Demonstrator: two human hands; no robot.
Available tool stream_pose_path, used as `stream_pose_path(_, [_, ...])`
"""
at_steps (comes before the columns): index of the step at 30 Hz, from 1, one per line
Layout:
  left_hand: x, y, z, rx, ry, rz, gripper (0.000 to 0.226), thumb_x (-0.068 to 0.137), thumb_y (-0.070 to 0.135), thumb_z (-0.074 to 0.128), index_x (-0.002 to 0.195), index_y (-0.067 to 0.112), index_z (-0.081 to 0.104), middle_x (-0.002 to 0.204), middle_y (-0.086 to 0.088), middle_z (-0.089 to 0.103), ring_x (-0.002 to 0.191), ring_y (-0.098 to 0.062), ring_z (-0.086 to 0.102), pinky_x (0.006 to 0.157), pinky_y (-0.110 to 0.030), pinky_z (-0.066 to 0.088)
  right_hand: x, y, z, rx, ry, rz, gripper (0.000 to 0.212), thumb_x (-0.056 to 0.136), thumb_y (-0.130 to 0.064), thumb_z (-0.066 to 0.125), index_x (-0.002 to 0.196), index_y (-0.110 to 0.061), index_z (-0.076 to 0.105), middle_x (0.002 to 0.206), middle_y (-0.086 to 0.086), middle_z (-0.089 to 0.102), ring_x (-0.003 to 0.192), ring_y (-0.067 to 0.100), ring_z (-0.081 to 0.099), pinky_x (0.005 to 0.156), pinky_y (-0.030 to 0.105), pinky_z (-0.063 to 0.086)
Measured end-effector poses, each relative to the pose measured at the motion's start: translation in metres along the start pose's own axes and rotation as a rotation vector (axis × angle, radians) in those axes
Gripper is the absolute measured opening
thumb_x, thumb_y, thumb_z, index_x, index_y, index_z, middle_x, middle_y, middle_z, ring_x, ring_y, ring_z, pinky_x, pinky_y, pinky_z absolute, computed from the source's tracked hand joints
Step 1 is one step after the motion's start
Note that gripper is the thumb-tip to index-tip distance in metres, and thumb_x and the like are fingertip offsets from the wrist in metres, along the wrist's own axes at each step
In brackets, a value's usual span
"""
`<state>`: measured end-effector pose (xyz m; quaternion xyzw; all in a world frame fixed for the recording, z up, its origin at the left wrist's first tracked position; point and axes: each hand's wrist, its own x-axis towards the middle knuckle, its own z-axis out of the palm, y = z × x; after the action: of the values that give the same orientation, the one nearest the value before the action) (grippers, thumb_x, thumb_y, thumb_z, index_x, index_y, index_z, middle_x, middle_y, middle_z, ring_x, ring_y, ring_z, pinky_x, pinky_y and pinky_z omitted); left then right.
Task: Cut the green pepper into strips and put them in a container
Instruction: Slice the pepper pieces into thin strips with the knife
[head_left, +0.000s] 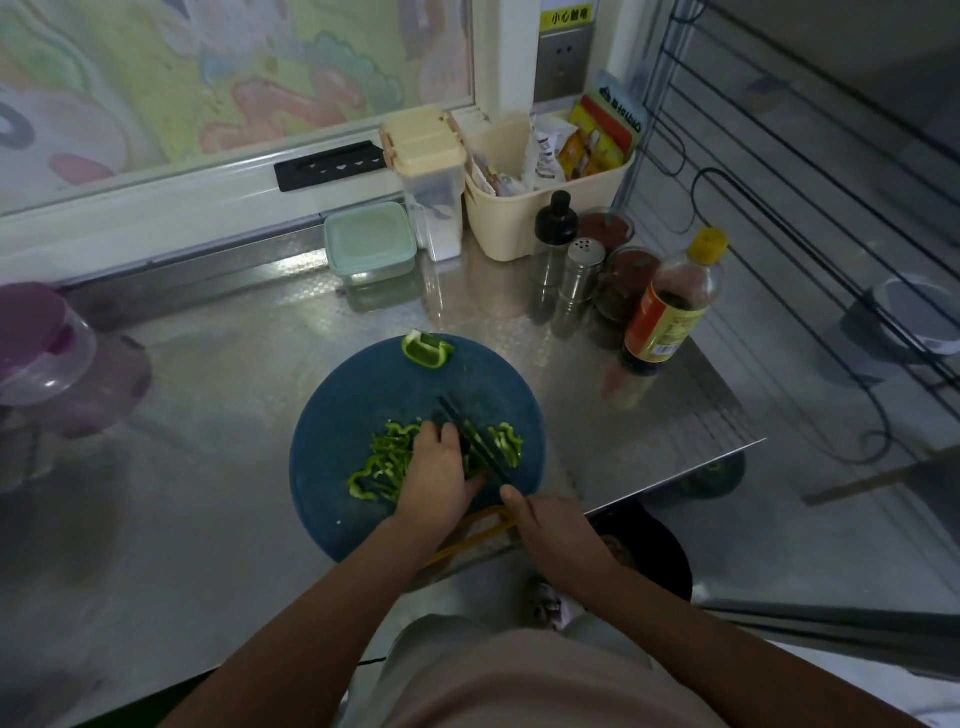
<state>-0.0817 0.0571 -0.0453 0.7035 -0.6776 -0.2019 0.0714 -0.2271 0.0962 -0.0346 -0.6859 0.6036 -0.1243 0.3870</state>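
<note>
A round blue cutting board lies on the steel counter. Green pepper strips are heaped left of my left hand, with a few more strips right of the blade. My left hand holds down the pepper piece being cut, fingers curled over it. My right hand grips the handle of a dark knife, whose blade runs beside my left fingers. An uncut pepper chunk sits at the board's far edge. A lidded pale-green container stands at the back.
A purple-lidded clear tub is at the left. A soy sauce bottle, shakers and jars stand right of the board, with a cream caddy and a canister behind. The counter's edge runs just right of my right hand.
</note>
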Motion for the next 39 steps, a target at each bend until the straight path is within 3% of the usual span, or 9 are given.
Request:
stream_pose_path(3, [0.000, 0.000, -0.001, -0.014, -0.003, -0.007, 0.055, 0.081, 0.034, 0.068, 0.121, 0.007, 0.043, 0.124, -0.012, 0.040, 0.118, -0.026, 0.042, 0.106, -0.035, 0.033, -0.001, 0.002, 0.002, 0.060, -0.138, 0.134, 0.054, 0.095, -0.057, 0.020, 0.081, -0.014, 0.050, 0.060, -0.004, 0.042, 0.053, 0.004, 0.036, 0.059, 0.027, 0.034])
stream_pose_path(7, [0.002, 0.000, 0.000, -0.022, -0.005, -0.014, 0.055, 0.080, 0.034, 0.069, 0.121, 0.008, 0.042, 0.123, -0.011, 0.041, 0.117, -0.026, 0.043, 0.105, -0.034, 0.035, -0.002, -0.002, -0.002, 0.090, -0.131, 0.157, 0.048, 0.099, -0.047, 0.021, 0.085, -0.011, 0.049, 0.065, 0.000, 0.044, 0.063, 0.019, 0.046, 0.069, 0.030, 0.036])
stream_pose_path(10, [0.002, -0.001, 0.000, -0.021, -0.006, -0.013, 0.058, 0.081, 0.034, 0.068, 0.125, 0.008, 0.041, 0.124, -0.011, 0.041, 0.118, -0.026, 0.042, 0.105, -0.033, 0.034, -0.001, -0.003, -0.001, 0.092, -0.104, 0.124, 0.059, 0.095, -0.051, 0.008, 0.085, -0.012, 0.051, 0.072, 0.005, 0.046, 0.074, 0.022, 0.050, 0.071, 0.030, 0.036])
stream_pose_path(13, [0.003, -0.002, -0.001, -0.022, -0.006, -0.007, 0.059, 0.080, 0.034, 0.069, 0.125, 0.008, 0.042, 0.124, -0.011, 0.041, 0.119, -0.026, 0.042, 0.105, -0.032, 0.033, 0.004, 0.002, -0.002, 0.128, -0.116, 0.180, 0.056, 0.099, -0.049, 0.023, 0.061, -0.013, 0.045, 0.062, 0.003, 0.047, 0.069, 0.021, 0.049, 0.065, 0.029, 0.034])
stream_pose_path(19, [0.006, -0.002, -0.001, -0.029, -0.027, -0.012, 0.060, 0.078, 0.033, 0.071, 0.124, 0.008, 0.042, 0.124, -0.011, 0.041, 0.119, -0.027, 0.041, 0.105, -0.033, 0.034, 0.012, 0.003, 0.002, 0.136, -0.133, 0.209, 0.057, 0.099, -0.048, 0.026, 0.057, -0.013, 0.041, 0.057, 0.001, 0.042, 0.063, 0.019, 0.046, 0.062, 0.031, 0.033])
stream_pose_path(26, [0.007, -0.002, -0.002, -0.056, -0.055, -0.020, 0.058, 0.080, 0.033, 0.066, 0.124, 0.006, 0.041, 0.123, -0.011, 0.040, 0.116, -0.027, 0.043, 0.102, -0.033, 0.036, 0.025, -0.010, 0.009, 0.084, -0.152, 0.241, 0.051, 0.099, -0.048, 0.019, 0.085, -0.009, 0.049, 0.082, 0.012, 0.053, 0.089, 0.031, 0.059, 0.075, 0.032, 0.040])
stream_pose_path(31, [0.006, -0.006, -0.004, -0.093, -0.035, -0.008, 0.058, 0.083, 0.037, 0.064, 0.127, 0.008, 0.042, 0.123, -0.010, 0.042, 0.116, -0.025, 0.043, 0.101, -0.032, 0.037, 0.031, -0.015, 0.009, 0.134, -0.105, 0.250, 0.049, 0.100, -0.047, 0.022, 0.081, -0.010, 0.048, 0.072, 0.005, 0.049, 0.069, 0.017, 0.045, 0.064, 0.027, 0.034])
stream_pose_path(34, [0.002, -0.007, -0.003, -0.140, -0.012, -0.015, 0.062, 0.080, 0.034, 0.069, 0.130, 0.010, 0.041, 0.124, -0.008, 0.042, 0.116, -0.023, 0.043, 0.098, -0.029, 0.035, 0.032, -0.005, 0.009, 0.314, -0.057, 0.270, 0.057, 0.098, -0.047, 0.027, 0.059, -0.011, 0.045, 0.055, 0.001, 0.044, 0.052, 0.012, 0.043, 0.057, 0.029, 0.034])
stream_pose_path(39, [0.001, -0.004, -0.001, -0.133, 0.010, 0.017, 0.058, 0.078, 0.031, 0.070, 0.126, 0.009, 0.044, 0.120, -0.008, 0.044, 0.112, -0.022, 0.045, 0.094, -0.027, 0.035, 0.025, 0.006, 0.006, 0.378, -0.056, 0.285, 0.057, 0.098, -0.047, 0.033, 0.051, -0.015, 0.043, 0.054, 0.000, 0.048, 0.053, 0.011, 0.047, 0.054, 0.023, 0.036])
